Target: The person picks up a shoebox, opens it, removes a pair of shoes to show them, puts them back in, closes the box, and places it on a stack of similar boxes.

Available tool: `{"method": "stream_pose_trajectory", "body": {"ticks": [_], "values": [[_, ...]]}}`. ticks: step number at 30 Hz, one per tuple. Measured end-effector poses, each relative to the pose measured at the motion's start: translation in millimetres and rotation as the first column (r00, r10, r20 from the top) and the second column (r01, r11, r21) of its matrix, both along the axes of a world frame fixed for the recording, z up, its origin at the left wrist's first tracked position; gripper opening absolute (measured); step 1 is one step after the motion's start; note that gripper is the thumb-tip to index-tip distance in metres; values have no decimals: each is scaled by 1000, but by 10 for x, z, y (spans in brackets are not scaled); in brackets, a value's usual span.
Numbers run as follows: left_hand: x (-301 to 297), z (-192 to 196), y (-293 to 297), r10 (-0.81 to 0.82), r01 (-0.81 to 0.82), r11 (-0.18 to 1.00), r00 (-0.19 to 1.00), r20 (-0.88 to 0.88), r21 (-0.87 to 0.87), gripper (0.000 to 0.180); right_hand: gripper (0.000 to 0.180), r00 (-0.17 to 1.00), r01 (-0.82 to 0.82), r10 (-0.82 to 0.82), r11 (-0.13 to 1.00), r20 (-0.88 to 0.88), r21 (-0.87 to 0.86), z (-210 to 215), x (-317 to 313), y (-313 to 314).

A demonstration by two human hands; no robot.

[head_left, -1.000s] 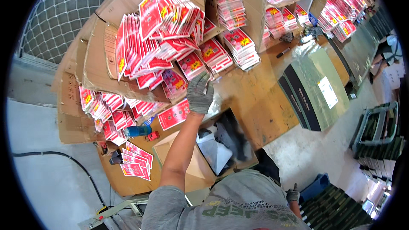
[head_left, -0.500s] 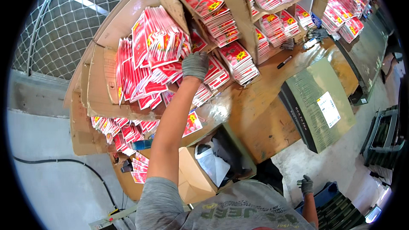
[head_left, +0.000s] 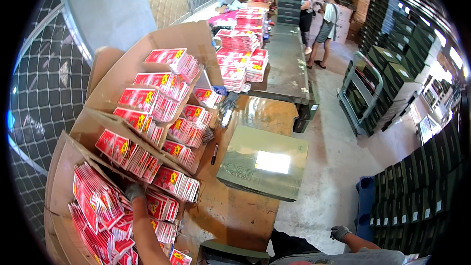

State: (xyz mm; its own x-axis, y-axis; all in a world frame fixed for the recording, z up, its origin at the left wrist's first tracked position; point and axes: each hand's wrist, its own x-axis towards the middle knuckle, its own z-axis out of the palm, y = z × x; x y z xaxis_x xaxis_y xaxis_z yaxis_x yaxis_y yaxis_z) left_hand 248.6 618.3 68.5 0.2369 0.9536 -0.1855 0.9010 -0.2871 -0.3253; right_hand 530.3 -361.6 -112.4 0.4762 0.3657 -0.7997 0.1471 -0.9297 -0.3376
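My left hand [head_left: 135,192], in a grey glove, reaches into a cardboard bin at the lower left. Its fingers are hidden down between stacks of flat red-and-white printed packets, so any grip does not show. A loose heap of these packets [head_left: 98,201] lies beside it on the left, and a neater stack [head_left: 176,184] stands just to its right. My right hand [head_left: 339,233], also gloved in grey, hangs low at the right, off the table. Its fingers are loosely bent and nothing shows in them.
Cardboard dividers [head_left: 147,149] separate several packet stacks. On the wooden table [head_left: 221,216] lie a closed green box [head_left: 245,167] and a black marker [head_left: 215,154]. An open box [head_left: 230,252] sits at the near edge. Dark boxes [head_left: 407,201] are piled at right; two people [head_left: 324,34] stand far back.
The view has swung right and up, bringing the aisle, trolley and two people into sight. My left hand stays among the packets; my right hand still hangs at the side.
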Motion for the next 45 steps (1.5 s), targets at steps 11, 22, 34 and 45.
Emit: {"method": "stream_pose_trajectory", "body": {"ticks": [11, 22, 34, 45], "values": [[75, 500, -3388, -724, 663, 676, 679, 121, 321, 9, 48, 982, -161, 97, 880, 163, 448, 666, -227, 2424], [-439, 505, -5761, -724, 748, 545, 193, 662, 378, 22, 45, 720, 412, 226, 621, -656, 667, 1843, -1478, 3764], [-2079, 119, -6742, -115, 270, 962, 268, 956, 40, 7, 49, 759, 380, 160, 678, -631, 629, 2148, -2105, 3342], [-2907, -490, -7879, 845, 63, 534, 14, 535, -843, 60, 94, 169, -985, 794, 109, 583, 137, 1563, -3057, 3006]]}}
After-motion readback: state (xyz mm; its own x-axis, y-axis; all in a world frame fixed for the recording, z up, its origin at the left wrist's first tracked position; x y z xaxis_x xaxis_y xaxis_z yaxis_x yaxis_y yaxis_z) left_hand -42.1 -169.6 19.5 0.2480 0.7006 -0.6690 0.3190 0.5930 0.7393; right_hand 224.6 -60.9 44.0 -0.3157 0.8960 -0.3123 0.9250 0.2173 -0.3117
